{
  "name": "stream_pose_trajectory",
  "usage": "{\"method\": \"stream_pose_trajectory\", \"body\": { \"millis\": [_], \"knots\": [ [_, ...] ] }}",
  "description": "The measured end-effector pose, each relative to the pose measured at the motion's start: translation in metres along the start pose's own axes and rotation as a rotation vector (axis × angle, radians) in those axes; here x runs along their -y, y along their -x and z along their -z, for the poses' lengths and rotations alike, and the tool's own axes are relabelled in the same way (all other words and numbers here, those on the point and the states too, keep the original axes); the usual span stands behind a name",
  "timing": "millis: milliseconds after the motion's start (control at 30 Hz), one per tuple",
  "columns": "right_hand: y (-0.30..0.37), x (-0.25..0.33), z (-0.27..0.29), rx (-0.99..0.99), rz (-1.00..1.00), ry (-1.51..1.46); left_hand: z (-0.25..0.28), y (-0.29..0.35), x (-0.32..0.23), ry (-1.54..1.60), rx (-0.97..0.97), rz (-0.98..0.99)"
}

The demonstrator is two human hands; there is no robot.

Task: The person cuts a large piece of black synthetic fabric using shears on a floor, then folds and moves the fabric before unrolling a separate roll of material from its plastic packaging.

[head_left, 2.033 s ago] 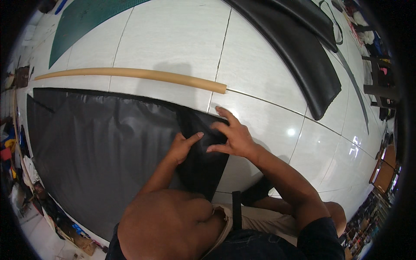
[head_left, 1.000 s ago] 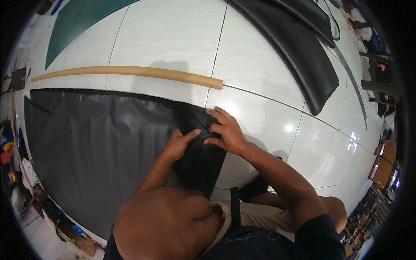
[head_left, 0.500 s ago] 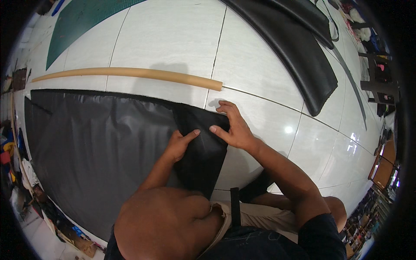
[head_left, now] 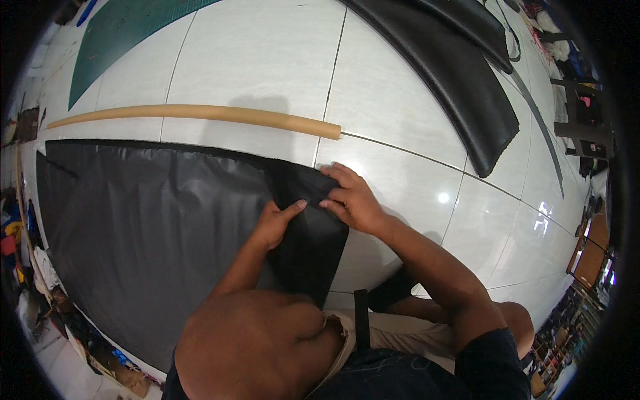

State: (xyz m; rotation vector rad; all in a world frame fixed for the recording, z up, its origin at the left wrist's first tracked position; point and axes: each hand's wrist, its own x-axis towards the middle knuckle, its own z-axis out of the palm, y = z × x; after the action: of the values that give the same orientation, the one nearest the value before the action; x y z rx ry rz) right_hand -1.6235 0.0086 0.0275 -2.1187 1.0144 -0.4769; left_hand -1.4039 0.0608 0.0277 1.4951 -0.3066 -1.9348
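Note:
A large black sheet (head_left: 153, 233), which looks like synthetic leather, is spread over the tiled floor in front of me and to my left. Its right end is folded over, showing a darker matte backing (head_left: 310, 247). My left hand (head_left: 272, 225) grips the sheet at the fold, thumb on top and the other fingers hidden beneath the material. At the far right corner, my right hand (head_left: 357, 203) has its fingers bent around the folded flap's edge, the thumb pressing close to the left thumb.
Beyond the sheet lies a long tan cardboard tube (head_left: 240, 115). A green cutting mat (head_left: 127, 43) is at the far left. Rolled black material (head_left: 460, 93) lies far right, beside a thin grey strip (head_left: 540, 123). Assorted clutter lines both sides of the floor (head_left: 413, 167).
My right hand has moved slightly left and its fingers have closed onto the flap's corner, which is now drawn in and creased. My left hand stays in place.

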Motion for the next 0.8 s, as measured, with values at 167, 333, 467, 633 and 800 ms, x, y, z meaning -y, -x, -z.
{"method": "stream_pose_trajectory", "body": {
  "millis": [167,333,467,633,800],
  "knots": [
    [-0.001,0.017,0.012,-0.120,-0.242,-0.333,0.010,-0.002,0.002,-0.013,0.066,0.077],
    [0.003,0.024,0.004,0.081,-0.028,0.058,0.004,-0.004,0.004,0.010,0.059,-0.053],
    [0.007,0.018,-0.004,0.002,-0.044,0.007,0.005,-0.003,0.001,-0.003,0.066,0.045],
    [0.008,0.010,-0.004,0.000,-0.018,-0.054,0.003,0.000,0.001,0.035,0.048,-0.024],
    [0.008,-0.004,0.002,0.078,-0.014,-0.069,0.007,-0.003,0.002,-0.037,0.041,0.029]
  ]
}}
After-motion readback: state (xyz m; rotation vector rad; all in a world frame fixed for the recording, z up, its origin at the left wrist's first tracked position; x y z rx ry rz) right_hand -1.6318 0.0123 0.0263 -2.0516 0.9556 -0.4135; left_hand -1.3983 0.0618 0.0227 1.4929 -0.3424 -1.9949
